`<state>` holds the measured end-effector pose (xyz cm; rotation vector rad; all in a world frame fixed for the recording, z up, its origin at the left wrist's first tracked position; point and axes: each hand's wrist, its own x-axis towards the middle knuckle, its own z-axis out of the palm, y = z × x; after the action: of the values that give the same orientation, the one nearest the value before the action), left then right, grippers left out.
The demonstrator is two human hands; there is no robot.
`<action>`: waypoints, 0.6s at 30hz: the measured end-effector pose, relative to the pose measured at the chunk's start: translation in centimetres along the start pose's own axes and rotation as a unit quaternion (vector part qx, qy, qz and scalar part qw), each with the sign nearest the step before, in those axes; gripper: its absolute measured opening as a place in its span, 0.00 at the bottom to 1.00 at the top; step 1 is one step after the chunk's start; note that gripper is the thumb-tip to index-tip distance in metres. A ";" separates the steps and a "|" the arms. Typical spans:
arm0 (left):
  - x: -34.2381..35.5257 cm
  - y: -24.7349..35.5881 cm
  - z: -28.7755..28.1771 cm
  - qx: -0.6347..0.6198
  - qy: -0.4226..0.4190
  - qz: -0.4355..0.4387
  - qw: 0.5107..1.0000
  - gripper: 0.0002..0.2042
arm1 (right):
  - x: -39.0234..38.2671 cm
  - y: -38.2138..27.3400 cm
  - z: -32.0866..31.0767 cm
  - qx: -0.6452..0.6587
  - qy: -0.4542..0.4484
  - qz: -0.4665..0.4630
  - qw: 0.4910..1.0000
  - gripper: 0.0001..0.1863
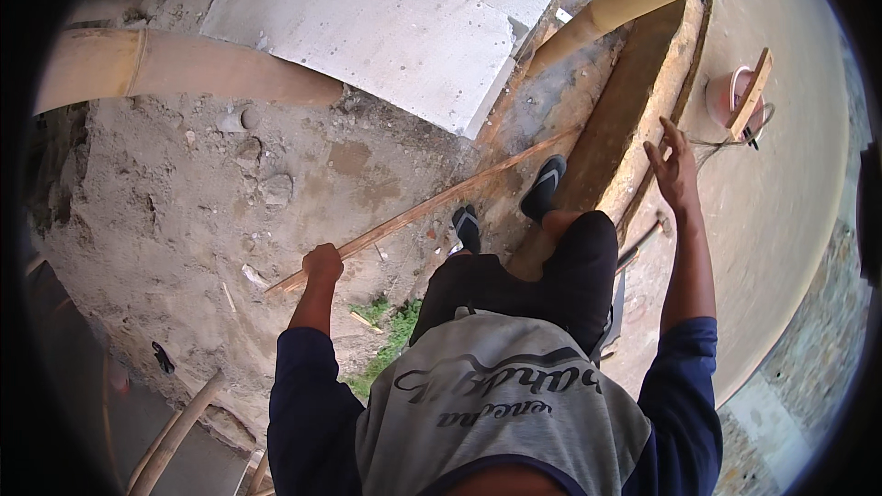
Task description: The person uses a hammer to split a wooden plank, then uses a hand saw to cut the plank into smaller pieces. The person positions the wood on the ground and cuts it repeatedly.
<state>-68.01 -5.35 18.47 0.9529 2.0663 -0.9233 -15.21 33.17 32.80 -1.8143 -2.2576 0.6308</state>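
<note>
My left hand [322, 264] is closed around a long thin wooden strip [432, 208] that runs up to the right over the bare soil toward a wooden plank [617, 119]. My right hand [673, 168] is held out with its fingers spread, holding nothing, above the smooth cement surface [781, 193] beside the plank. My feet in dark sandals [542, 187] stand at the plank's edge. A hammer [650, 233] lies by my right leg.
A pink bucket [729, 96] with a wooden float across it stands on the cement at the right. Grey concrete slabs [386, 28] lie at the top. Bamboo poles [184, 66] cross the upper left and upper right. Stones and a grass patch [390, 335] dot the soil.
</note>
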 end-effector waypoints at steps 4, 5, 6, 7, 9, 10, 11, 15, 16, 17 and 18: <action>0.4 -0.6 0.7 0.004 0.010 -0.008 1.000 0.10 | 7.1 -6.1 -8.4 0.053 0.252 -0.019 0.966 0.39; 0.0 -0.9 1.0 0.006 0.003 -0.015 1.000 0.10 | 8.8 -8.9 -10.3 0.075 0.272 0.004 0.959 0.41; 0.5 0.0 1.2 0.002 -0.002 -0.002 1.000 0.10 | 9.9 -11.7 -13.3 0.078 0.301 0.028 0.950 0.43; 0.8 0.1 1.5 -0.003 -0.002 0.002 1.000 0.10 | 11.9 -12.0 -14.9 0.083 0.320 0.010 0.944 0.45; 1.2 1.2 0.8 -0.015 0.007 0.008 1.000 0.10 | 17.5 -8.2 -19.7 -0.042 0.297 -0.110 0.948 0.42; 0.3 1.2 1.2 -0.013 0.000 0.008 1.000 0.10 | 19.0 -7.2 -19.6 -0.072 0.303 -0.154 0.938 0.34; -0.2 1.0 1.2 -0.010 -0.001 0.009 1.000 0.10 | 20.6 -6.8 -19.5 -0.101 0.309 -0.203 0.924 0.28; -4.8 3.2 -3.7 -0.028 -0.026 0.060 0.997 0.12 | 24.9 -7.4 -17.7 -0.118 0.373 -0.387 0.835 0.23; -8.0 6.0 -7.3 -0.047 -0.037 0.081 0.995 0.12 | 25.3 -7.4 -17.8 -0.155 0.399 -0.432 0.794 0.22; -11.3 9.6 -10.4 -0.068 -0.004 0.094 0.993 0.10 | 25.7 -7.0 -17.7 -0.159 0.396 -0.402 0.810 0.21; -12.4 13.4 -12.1 -0.068 0.014 0.056 0.996 0.10 | 25.6 -8.5 -17.4 -0.137 0.394 -0.417 0.808 0.20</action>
<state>-54.10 6.64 30.37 1.0018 2.0479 -0.7051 -22.04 60.09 48.81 -0.6955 -2.2029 -0.5373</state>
